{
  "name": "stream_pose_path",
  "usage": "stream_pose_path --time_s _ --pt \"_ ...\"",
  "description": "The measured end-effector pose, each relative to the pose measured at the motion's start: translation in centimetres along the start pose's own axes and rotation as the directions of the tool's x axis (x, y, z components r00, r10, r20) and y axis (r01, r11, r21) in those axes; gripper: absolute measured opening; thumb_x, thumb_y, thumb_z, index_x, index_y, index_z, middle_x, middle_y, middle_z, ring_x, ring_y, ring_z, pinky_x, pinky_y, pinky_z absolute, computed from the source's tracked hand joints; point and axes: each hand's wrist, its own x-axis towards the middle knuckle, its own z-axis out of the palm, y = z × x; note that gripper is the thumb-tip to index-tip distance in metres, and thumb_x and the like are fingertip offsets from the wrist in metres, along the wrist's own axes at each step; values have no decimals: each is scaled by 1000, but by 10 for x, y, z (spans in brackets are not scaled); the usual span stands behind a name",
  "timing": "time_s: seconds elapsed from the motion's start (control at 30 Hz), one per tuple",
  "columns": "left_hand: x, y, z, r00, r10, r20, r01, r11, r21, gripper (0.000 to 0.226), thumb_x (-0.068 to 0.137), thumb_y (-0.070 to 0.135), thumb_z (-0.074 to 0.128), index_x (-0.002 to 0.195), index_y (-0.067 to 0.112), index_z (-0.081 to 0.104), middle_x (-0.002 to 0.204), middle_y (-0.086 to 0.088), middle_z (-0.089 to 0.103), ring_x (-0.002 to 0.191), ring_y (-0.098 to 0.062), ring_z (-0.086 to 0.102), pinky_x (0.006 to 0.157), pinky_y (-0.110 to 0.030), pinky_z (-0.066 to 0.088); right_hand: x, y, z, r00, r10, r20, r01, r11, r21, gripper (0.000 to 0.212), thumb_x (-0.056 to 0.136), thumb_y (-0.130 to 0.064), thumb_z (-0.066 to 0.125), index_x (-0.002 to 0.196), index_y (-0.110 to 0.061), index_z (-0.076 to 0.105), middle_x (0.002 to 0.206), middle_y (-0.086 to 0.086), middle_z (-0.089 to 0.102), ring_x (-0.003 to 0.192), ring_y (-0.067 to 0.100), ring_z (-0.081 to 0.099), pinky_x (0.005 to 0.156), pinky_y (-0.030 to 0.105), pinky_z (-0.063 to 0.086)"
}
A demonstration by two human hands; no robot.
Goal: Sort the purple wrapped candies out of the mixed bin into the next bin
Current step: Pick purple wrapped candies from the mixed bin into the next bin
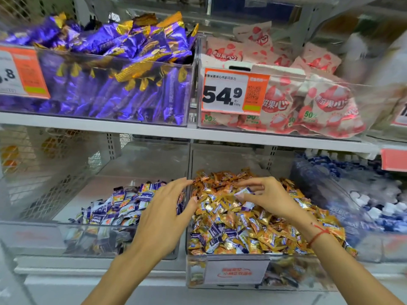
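Right hand (267, 198) pinches one purple candy (243, 192) between thumb and fingertips, just above the mixed bin (229, 274). That thin grip could slip, dropping it back among orange wrappers. Left hand (169, 208) hangs open, grasping nothing, over the divider beside the next bin (39, 236).

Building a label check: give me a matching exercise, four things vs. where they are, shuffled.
Things:
1. right hand
2. left hand
3. price tag 54.9
4. red string bracelet

Places:
A. upper shelf, on the bin of pink-and-white packs
B. over the mixed bin, pinching a purple wrapped candy
C. on the right wrist
D. across the divider between the two lower bins

Pairs: 1-B, 2-D, 3-A, 4-C
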Motion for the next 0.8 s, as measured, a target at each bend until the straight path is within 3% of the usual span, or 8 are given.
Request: stream_pose_path --time_s 0.07,0.17,0.33,0.43,0.5,0.57,0.67,0.8 --pt "-1 1 1 995 76 -57 -73 996 59 38 98 45 43 135 37 47 144 24 37 128 12 23 103 -18 26 -3 5 1 999 47 -19 -46 996 79 22 86 -21 71 108 -16 73 107 -3 70 94 5 65 78 15 52" --pt "2 7 2 976 189 -105 -182 981 72 30 96 40 50 124 35 59 134 26 46 123 14 30 99 -8 21 -7 3 1 981 70 -181 -26 972 234 11 80 -17 77 91 -16 77 89 -5 74 81 5 68 64 9 51" --pt "6 34 12 974 216 -63 -220 973 -71 44 84 70 49 122 48 55 114 42 48 116 19 38 97 -8 31 -21 -32 10 962 179 -206 -10 778 628 9 77 -21 79 86 -22 76 83 -7 75 81 4 70 64 13 52" --pt "8 48 19 975 196 -104 -204 976 -78 47 77 69 56 121 53 51 103 43 49 103 20 45 84 -4 36 -27 -56 20 965 168 -201 34 680 732 10 79 -18 77 90 -18 75 84 -5 76 78 0 69 62 10 50" --pt "12 49 21 968 170 -182 -202 963 -176 39 80 58 64 117 49 58 104 33 60 99 13 55 79 -13 46 -28 -66 21 970 171 -171 35 600 799 14 81 -16 75 94 -13 75 83 -3 76 75 2 69 61 13 50" --pt "18 48 22 968 126 -217 -192 929 -316 29 80 48 68 109 49 63 119 25 60 102 7 60 77 -22 53 -28 -70 22 978 174 -118 5 541 841 17 82 -17 74 98 -12 74 84 -3 76 77 4 70 63 15 53" --pt "24 48 20 994 53 -95 -93 865 -493 23 81 38 72 101 46 68 143 12 46 117 -1 57 89 -25 54 -28 -71 19 988 141 -63 -25 545 838 18 86 -18 69 102 -11 73 92 -1 76 84 6 71 68 16 54" --pt "30 44 10 993 -28 -114 -47 796 -603 26 78 19 77 96 36 69 117 4 67 98 -3 67 78 -19 56 -30 -68 8 986 -37 163 -118 535 837 27 93 -14 58 118 -10 67 115 2 71 108 13 66 87 24 55"
